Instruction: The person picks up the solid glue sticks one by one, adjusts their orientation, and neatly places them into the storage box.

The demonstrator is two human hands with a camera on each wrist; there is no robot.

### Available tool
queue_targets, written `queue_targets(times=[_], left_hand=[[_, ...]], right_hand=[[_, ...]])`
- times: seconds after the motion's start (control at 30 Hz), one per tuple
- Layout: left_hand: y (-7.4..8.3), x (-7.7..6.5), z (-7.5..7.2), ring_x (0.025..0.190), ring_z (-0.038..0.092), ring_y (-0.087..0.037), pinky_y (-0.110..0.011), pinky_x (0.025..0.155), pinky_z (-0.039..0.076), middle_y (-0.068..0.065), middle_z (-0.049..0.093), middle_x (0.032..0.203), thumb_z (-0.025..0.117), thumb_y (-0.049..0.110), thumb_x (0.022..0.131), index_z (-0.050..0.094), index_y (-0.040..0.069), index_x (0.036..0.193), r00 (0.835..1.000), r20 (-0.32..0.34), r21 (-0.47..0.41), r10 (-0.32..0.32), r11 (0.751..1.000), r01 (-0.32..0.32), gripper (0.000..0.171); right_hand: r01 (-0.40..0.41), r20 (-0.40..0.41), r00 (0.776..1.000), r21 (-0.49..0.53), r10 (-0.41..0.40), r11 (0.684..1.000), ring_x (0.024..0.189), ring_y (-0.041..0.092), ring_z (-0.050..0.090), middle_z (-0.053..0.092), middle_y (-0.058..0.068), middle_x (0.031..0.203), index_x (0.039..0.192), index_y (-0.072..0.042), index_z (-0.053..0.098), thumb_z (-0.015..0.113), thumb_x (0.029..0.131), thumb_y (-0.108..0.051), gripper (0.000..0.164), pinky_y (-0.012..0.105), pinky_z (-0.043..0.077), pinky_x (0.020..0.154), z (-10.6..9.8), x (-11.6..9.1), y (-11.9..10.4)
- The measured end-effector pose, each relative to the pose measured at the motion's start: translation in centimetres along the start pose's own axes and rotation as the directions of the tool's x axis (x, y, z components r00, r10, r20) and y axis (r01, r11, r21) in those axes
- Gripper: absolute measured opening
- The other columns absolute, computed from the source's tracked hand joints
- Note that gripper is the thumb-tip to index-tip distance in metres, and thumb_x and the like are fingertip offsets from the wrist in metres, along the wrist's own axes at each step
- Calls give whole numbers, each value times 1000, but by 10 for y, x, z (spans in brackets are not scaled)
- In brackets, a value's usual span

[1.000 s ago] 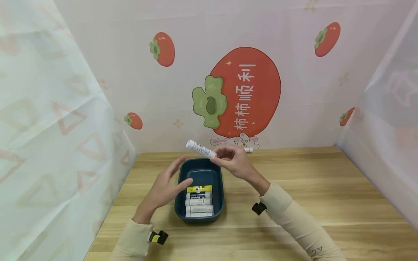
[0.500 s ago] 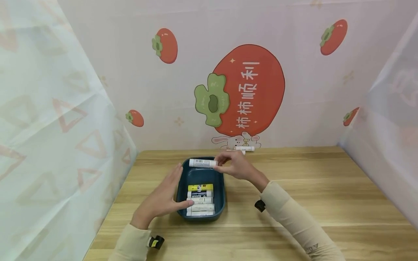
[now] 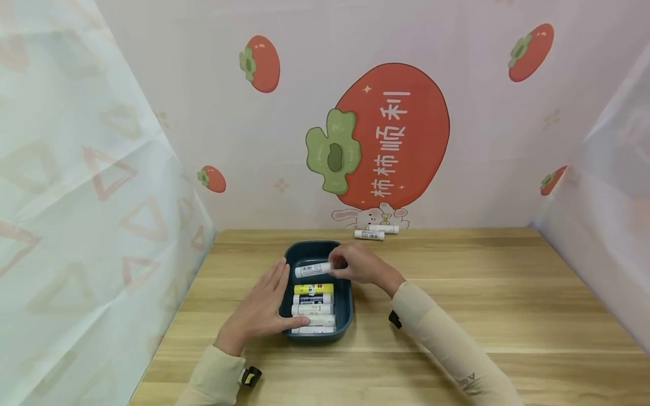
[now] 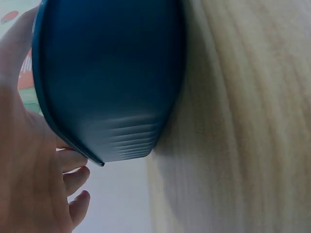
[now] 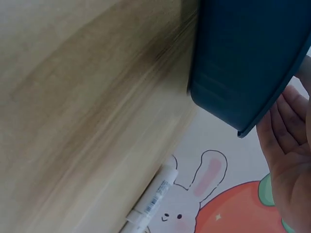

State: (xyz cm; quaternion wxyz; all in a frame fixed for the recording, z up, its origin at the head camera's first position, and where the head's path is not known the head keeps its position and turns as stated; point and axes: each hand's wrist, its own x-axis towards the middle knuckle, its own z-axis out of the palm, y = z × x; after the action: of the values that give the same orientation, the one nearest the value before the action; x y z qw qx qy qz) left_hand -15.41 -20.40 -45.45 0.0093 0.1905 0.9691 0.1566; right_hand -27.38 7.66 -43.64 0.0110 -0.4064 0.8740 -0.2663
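Observation:
My right hand [image 3: 363,264] pinches one end of a white glue stick [image 3: 311,270] with a barcode label, low inside the far part of a dark blue box [image 3: 349,310]. In front of it several glue sticks lie side by side in the box: a yellow one [image 3: 313,289], one with a dark label [image 3: 311,299] and white ones [image 3: 315,309]. My left hand [image 3: 259,310] lies along the box's left rim, fingers straight and thumb over the white sticks. In the left wrist view, the outer wall of the box [image 4: 112,73] stands beside that hand.
Two more white glue sticks lie on the wooden table [image 3: 447,293] by its back edge, a nearer one [image 3: 369,235] and one behind [image 3: 391,229]. A printed backdrop [image 3: 472,141] rises behind the table, with white sheets at both sides.
The right hand has brought its glue stick down from above the far rim into the box, from tilted to nearly level. My left hand has come in against the left rim.

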Motion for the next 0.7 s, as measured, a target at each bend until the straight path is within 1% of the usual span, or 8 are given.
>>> queue_targets(times=[0.07,0.17,0.33,0.5,0.6,0.7], left_hand=[[1,0,1,166,13,-38,-59,133,23,-18,7,179,64,85,82,14,-1,168,1000,6,7,-9,1000,9,131],[4,-1,3,166,14,-37,-59,133,23,-19,8,178,63,86,81,15,-2,168,1000,21,23,-22,999,22,133],[11,-3,7,166,12,-38,-61,133,21,-19,8,178,60,88,82,15,-2,168,999,29,32,-22,999,22,132],[13,-5,6,166,12,-37,-60,133,20,-19,7,178,61,88,81,16,-2,168,999,26,44,-37,998,36,132],[13,-5,6,166,13,-38,-60,133,21,-20,8,178,62,89,79,16,-2,168,999,22,50,-33,998,32,135],[13,-5,7,166,13,-38,-60,132,23,-21,8,178,63,90,78,16,-2,167,1000,18,54,-20,998,19,137]], right_hand=[[9,21,1000,-22,-8,1000,90,11,68,76,-1,100,108,-12,77,79,97,-23,16,24,62,86,0,2,-1],[13,52,999,-30,-11,999,90,12,69,76,0,100,107,-12,77,78,97,-22,14,24,61,86,0,5,-1],[13,84,996,-30,-10,999,89,16,69,75,0,99,106,-11,77,77,98,-19,11,24,61,84,1,8,2],[37,109,994,-57,-31,998,87,13,68,77,1,100,105,-11,78,77,98,-18,11,23,62,84,1,11,1],[46,124,992,-68,-38,997,87,12,68,77,2,102,105,-10,78,77,98,-18,10,23,62,86,1,12,0],[46,143,989,-86,-33,995,89,15,70,78,3,103,106,-9,79,77,98,-18,12,24,62,86,1,12,-1]])
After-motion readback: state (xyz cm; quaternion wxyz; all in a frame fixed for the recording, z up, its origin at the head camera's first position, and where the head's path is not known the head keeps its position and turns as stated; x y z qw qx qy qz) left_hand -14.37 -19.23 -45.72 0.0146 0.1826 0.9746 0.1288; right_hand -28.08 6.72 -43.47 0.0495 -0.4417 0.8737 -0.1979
